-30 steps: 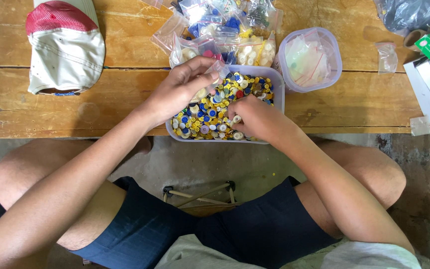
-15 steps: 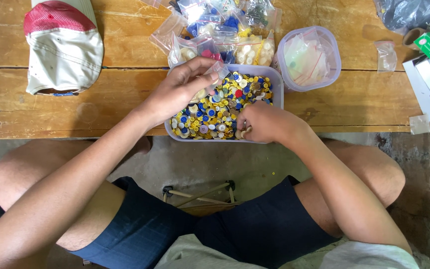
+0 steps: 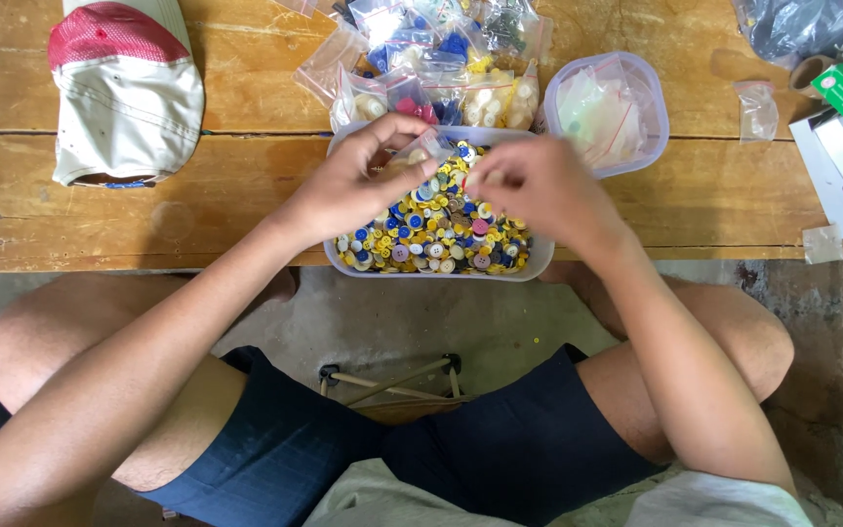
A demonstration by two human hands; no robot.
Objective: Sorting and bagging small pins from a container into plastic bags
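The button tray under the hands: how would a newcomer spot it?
On the wooden table, look at the near edge, centre. The button tray is a clear rectangular tub heaped with yellow, blue and white buttons; the tub beside it holds only clear bags.

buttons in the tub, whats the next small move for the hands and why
Probably slip the pinched button into the small clear bag: the left hand holds the bag above the tub of mixed buttons, and the right hand is pinched beside its mouth.
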